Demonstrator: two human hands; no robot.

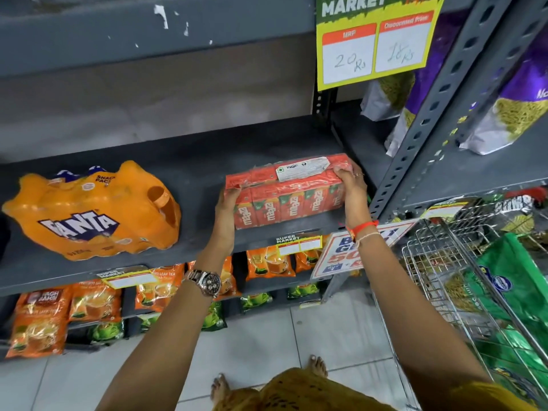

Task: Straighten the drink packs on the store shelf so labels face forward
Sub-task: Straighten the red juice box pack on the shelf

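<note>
Head view shows my two hands on one pack. My left hand (226,215) is closed on the left end of the Maaza juice pack (286,192), thumb on top and palm flat on the side. My right hand (351,188) is closed on the right end, with fingers curled over the top corner. So the red pack sits between my hands, on the grey shelf (189,173), close to the front edge.

The word on the little boxes runs sideways, but that side does look out at me. The pack seems a bit crooked, with its right end farther back than its left. I think I am in the middle of turning it straight.

Next I should swing the right end toward me until the front lines up with the shelf edge. I must push softly, because the plastic wrap is slippery.

Far off past my left hand lies the orange Fanta pack (92,213). It lies tilted, but its name shows. It may need fixing after this one.

Beside my right arm is a wire cart (439,262).
</note>
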